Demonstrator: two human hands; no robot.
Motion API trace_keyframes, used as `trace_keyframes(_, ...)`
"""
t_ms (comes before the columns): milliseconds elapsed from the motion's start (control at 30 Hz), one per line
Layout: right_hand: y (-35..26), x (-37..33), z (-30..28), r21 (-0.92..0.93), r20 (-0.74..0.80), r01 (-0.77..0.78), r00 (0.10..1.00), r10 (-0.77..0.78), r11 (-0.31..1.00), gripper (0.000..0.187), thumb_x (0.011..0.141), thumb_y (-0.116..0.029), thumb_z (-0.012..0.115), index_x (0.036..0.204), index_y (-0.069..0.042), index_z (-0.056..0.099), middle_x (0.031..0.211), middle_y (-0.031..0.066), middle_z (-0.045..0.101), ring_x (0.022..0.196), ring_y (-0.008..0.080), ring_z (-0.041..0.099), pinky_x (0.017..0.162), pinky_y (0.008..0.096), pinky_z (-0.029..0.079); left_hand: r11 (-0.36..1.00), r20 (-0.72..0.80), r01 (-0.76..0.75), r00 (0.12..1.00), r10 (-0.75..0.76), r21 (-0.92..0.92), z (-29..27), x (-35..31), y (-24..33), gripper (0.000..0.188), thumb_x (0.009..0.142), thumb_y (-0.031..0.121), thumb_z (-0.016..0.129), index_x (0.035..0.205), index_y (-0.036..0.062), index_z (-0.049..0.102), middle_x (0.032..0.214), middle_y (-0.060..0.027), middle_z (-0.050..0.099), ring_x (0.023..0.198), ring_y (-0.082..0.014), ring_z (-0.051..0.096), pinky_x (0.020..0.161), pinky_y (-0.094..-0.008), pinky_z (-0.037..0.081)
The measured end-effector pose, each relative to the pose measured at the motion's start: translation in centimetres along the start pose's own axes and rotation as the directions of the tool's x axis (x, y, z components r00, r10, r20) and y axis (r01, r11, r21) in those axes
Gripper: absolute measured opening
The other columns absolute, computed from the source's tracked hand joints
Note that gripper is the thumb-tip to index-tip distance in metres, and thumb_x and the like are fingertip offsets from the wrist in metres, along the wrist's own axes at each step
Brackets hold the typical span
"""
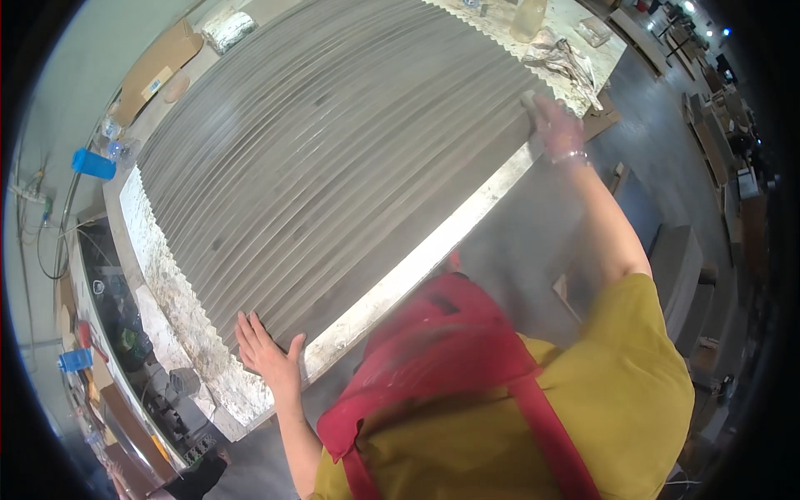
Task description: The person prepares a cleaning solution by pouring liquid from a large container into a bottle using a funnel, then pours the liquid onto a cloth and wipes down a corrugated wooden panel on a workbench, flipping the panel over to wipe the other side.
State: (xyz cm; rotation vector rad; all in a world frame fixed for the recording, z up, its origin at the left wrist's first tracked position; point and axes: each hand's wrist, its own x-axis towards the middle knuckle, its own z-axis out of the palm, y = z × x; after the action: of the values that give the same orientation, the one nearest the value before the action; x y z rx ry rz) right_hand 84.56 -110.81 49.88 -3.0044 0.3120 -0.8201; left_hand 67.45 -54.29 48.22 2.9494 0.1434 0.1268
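Observation:
A broad layer of long grey-brown strips (pixel 333 158) lies side by side, their ends making a jagged edge at both sides. It rests on a worktable with a white, stained top (pixel 417 271). My left hand (pixel 271 354) lies open on the near left corner of the strips, fingers spread and thumb out. At the near right corner my right hand (pixel 560 129) is closed over the strip ends, with a bracelet at the wrist. A small pale thing (pixel 528 101) shows at its fingertips; blur hides what it is.
A clear bottle (pixel 528 20) and a crumpled cloth (pixel 562 58) lie at the far right of the table. Along the left stand a blue cup (pixel 93 164), cardboard (pixel 158 71) and a plastic-wrapped bundle (pixel 228 32). Boards lean at the right.

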Motion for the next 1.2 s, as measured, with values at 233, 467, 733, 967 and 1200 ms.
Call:
trace_keyframes(233, -12.5, -6.6, -3.6, 0.294, 0.123, 0.522, 0.810, -0.573, 0.801, 0.040, 0.076, -0.020, 0.059, 0.116, -0.023, 0.056, 0.110, 0.0051, 0.061, 0.100, 0.0241, 0.056, 0.089, 0.0457, 0.037, 1.000, -0.008, 0.014, 1.000, -0.013, 0.016, 0.0, -0.4, -0.6, 0.092, 0.066, 0.036, 0.076, 0.139, 0.0019, 0.031, 0.149, -0.0153, 0.025, 0.136, -0.0371, 0.021, 0.107, -0.0499, 0.017)
trace_keyframes(467, -19.0, -3.5, -5.1, 0.516, 0.013, 0.409, 0.875, -0.484, 0.753, 0.034, 0.078, -0.016, 0.055, 0.112, -0.016, 0.059, 0.092, 0.0064, 0.066, 0.088, 0.0305, 0.060, 0.086, 0.0456, 0.042, 1.000, 0.052, 0.006, 0.999, -0.006, 0.000, -2.9, -0.9, -3.5, 0.093, 0.065, 0.022, 0.078, 0.142, 0.0044, 0.028, 0.150, -0.0148, 0.022, 0.136, -0.0370, 0.023, 0.107, -0.0476, 0.020)
trace_keyframes(733, -20.9, -8.3, -3.2, 0.474, 0.384, 0.260, 0.799, -0.463, 0.841, 0.037, 0.083, -0.025, 0.050, 0.120, -0.025, 0.056, 0.114, 0.0061, 0.061, 0.112, 0.0288, 0.052, 0.102, 0.0487, 0.030, 0.904, -0.052, 0.199, 0.971, -0.235, -0.378, 0.4, -3.1, -8.2, 0.100, 0.066, 0.016, 0.079, 0.145, 0.0033, 0.018, 0.148, -0.0256, 0.019, 0.137, -0.0382, 0.020, 0.112, -0.0420, 0.018)
trace_keyframes(967, -27.8, -10.8, -5.7, 0.432, 0.092, 0.611, 0.702, -0.706, 0.663, 0.041, 0.078, -0.017, 0.054, 0.118, -0.024, 0.057, 0.098, 0.0014, 0.065, 0.092, 0.0196, 0.060, 0.092, 0.0475, 0.037, 0.605, -0.034, 0.249, 0.909, -0.416, -0.756, 2.0, -3.2, -6.8, 0.109, 0.070, 0.015, 0.076, 0.148, 0.0125, 0.001, 0.146, -0.0302, 0.020, 0.138, -0.0324, 0.020, 0.110, -0.0382, 0.018)
trace_keyframes(1200, -23.7, -7.1, -2.4, 0.464, 0.142, 0.392, 0.852, -0.504, 0.794, 0.043, 0.073, -0.013, 0.059, 0.115, -0.023, 0.059, 0.097, 0.0042, 0.064, 0.089, 0.0244, 0.060, 0.085, 0.0450, 0.037, 0.865, -0.098, 0.200, 0.957, -0.273, -0.460, 3.3, -4.6, -10.9, 0.086, 0.068, 0.019, 0.078, 0.137, -0.0046, 0.033, 0.139, -0.0278, 0.035, 0.131, -0.0394, 0.032, 0.109, -0.0433, 0.024)
